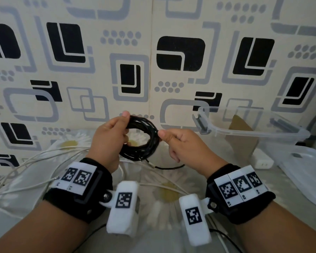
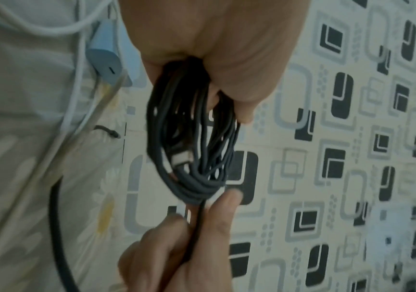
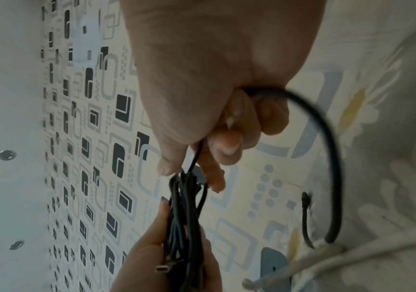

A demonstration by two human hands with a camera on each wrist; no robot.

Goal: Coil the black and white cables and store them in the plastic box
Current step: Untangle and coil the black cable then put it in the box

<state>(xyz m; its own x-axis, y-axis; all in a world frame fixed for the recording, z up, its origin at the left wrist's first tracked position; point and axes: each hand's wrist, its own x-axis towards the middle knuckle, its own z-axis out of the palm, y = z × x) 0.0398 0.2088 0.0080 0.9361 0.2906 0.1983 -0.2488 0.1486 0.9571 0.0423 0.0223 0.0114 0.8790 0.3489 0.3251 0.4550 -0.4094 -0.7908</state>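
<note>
Soft, even daylight fills the head view, sharp at centre and bowed at the edges, while both wrist views are dimmer, grainy and motion-smeared, with the nearest skin out of focus and shadows faint.

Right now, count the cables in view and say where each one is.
2. The black cable is coiled between the left hand and right hand, its tail trailing onto the bedsheet. The white cable lies loose on the sheet at left. Others may be hidden.

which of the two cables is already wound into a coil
The black cable: it hangs as a bundle of loops held between the left hand and right hand. The white cable lies loose on the surface.
</note>
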